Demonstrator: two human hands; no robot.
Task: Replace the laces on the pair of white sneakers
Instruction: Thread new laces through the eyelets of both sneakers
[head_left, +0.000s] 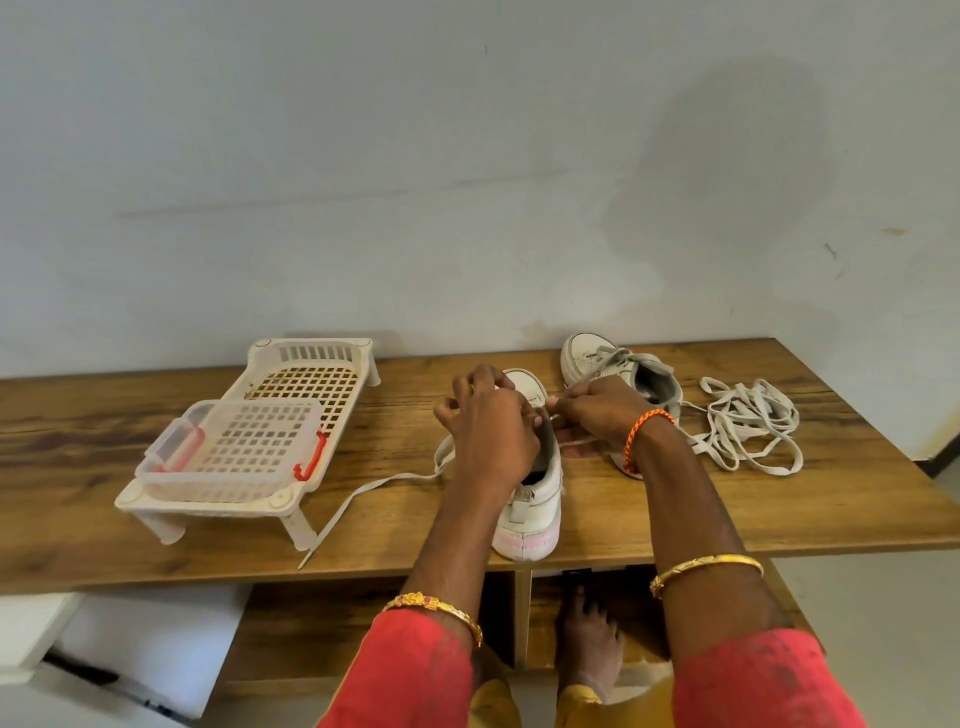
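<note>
A white sneaker (535, 499) stands on the wooden table (727, 509), heel toward me. My left hand (493, 426) rests over its opening, fingers curled at the eyelets. My right hand (597, 410) pinches a white lace (574, 442) beside the sneaker's tongue. One end of that lace (358, 501) trails left across the table toward the front edge. The second white sneaker (618, 371) lies behind my right hand, laced. A loose heap of white laces (748, 426) lies to the right.
A white slotted plastic rack (306, 384) stands on legs at the left, with a clear plastic box with red clips (234, 447) on it. The wall runs close behind the table. My bare foot (589, 634) shows under the table.
</note>
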